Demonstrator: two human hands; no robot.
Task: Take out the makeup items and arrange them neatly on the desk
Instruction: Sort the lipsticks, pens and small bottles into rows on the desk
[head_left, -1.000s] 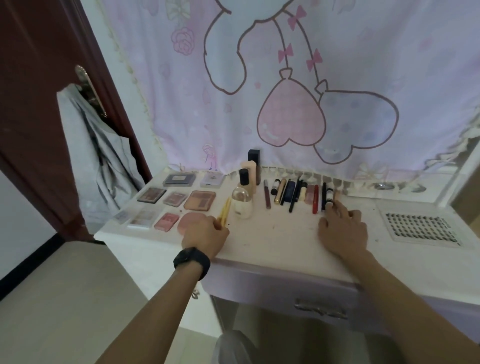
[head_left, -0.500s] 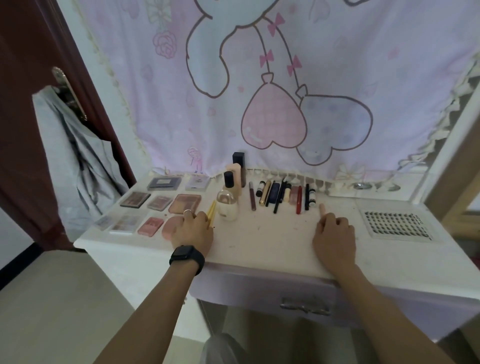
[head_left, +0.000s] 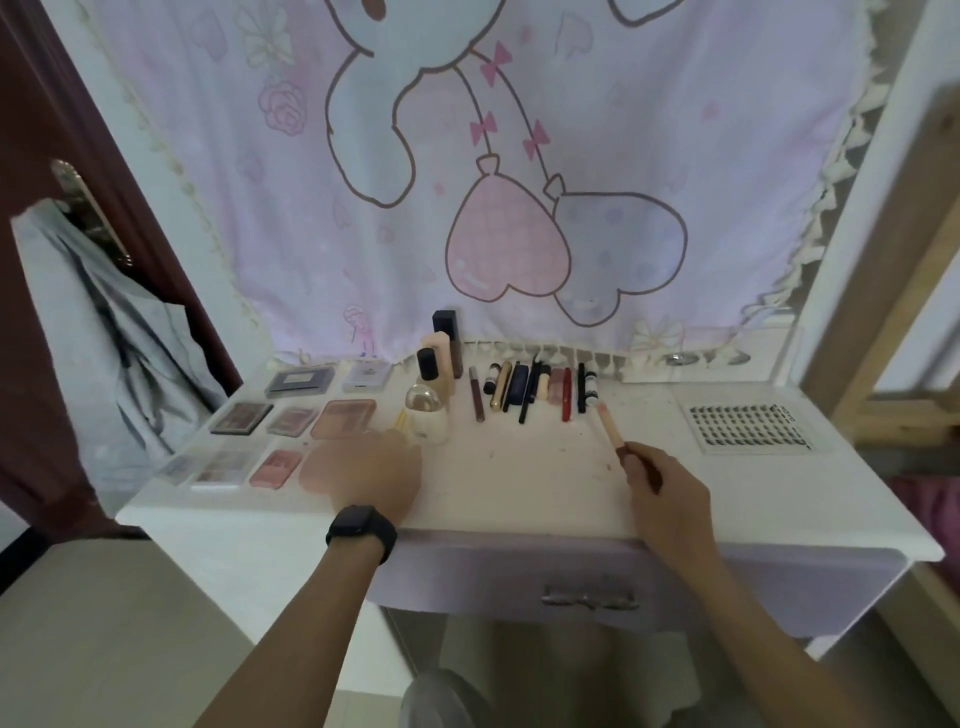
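On the white tabletop (head_left: 519, 483), right of centre: slim peach tube (head_left: 609, 427), held in the right hand (head_left: 670, 499). Grip closed, fingers curled round the tube's dark lower end. Pale end points up and to the left, tip just beside the right end of the row of slim items (head_left: 530, 389). These are pencils, lipsticks and small tubes, laid side by side near the back edge. Whether the tube touches the surface: cannot tell.

Left hand (head_left: 369, 467): palm down, low over the tabletop left of centre, motion-blurred. Grip cannot be read. It covers part of a round pink compact (head_left: 314, 470). Black watch (head_left: 361, 530) on the wrist. Just beyond the fingers: yellow sticks (head_left: 401, 418) and a round glass bottle (head_left: 427, 413) with a black cap.

Behind the bottle, upright: a peach flask (head_left: 442, 358) and a tall dark box (head_left: 447, 332).

Left section, flat palettes in three rows:
- Back: dark palette (head_left: 300, 379), silver compact (head_left: 368, 375).
- Middle: brown palette (head_left: 241, 417), mauve palette (head_left: 292, 420), large peach palette (head_left: 344, 418).
- Front: clear palette (head_left: 228, 465), pink palette (head_left: 276, 467).

Right section: vented grille (head_left: 748, 426). Drawer handle (head_left: 589, 597) below the front edge. Pink cartoon curtain (head_left: 519, 208) hangs behind. Dark red door (head_left: 47, 171) at left with a grey garment (head_left: 104, 338) hanging on it.
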